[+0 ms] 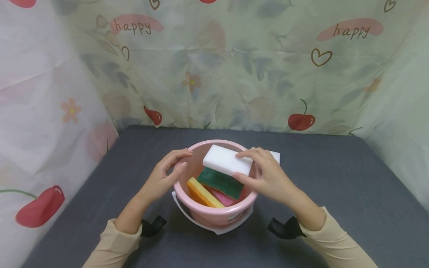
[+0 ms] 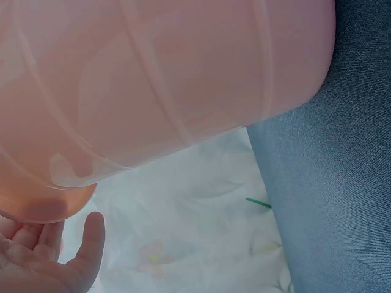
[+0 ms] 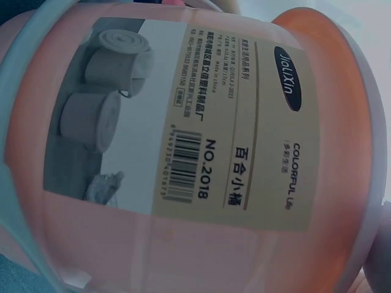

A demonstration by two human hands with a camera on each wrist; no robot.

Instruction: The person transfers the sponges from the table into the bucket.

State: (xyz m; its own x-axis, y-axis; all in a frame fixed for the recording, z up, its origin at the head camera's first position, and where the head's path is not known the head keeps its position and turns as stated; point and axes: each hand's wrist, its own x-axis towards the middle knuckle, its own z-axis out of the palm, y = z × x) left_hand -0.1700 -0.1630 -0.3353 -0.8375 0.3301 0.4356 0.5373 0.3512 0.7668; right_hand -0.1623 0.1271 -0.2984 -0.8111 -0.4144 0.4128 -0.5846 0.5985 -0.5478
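Note:
A pink bucket (image 1: 214,210) stands on the dark table. My right hand (image 1: 269,176) pinches a white sponge block (image 1: 222,159) over its mouth, thumb at the lower edge and fingers on top. Below the block, a green scouring pad (image 1: 221,182), a yellow-orange sponge (image 1: 202,193) and a pink piece (image 1: 223,198) lie inside the bucket. My left hand (image 1: 164,173) is at the left rim with loosely bent fingers, holding nothing. In the left wrist view, that hand (image 2: 46,259) is beside the rim; whether it touches is unclear.
Another white block (image 1: 275,156) shows partly behind my right hand, at the bucket's far right. The white bucket handle (image 1: 183,211) hangs down at the front. A printed label (image 3: 244,122) covers the bucket's side. Patterned cloth (image 1: 234,74) borders the table (image 1: 321,167).

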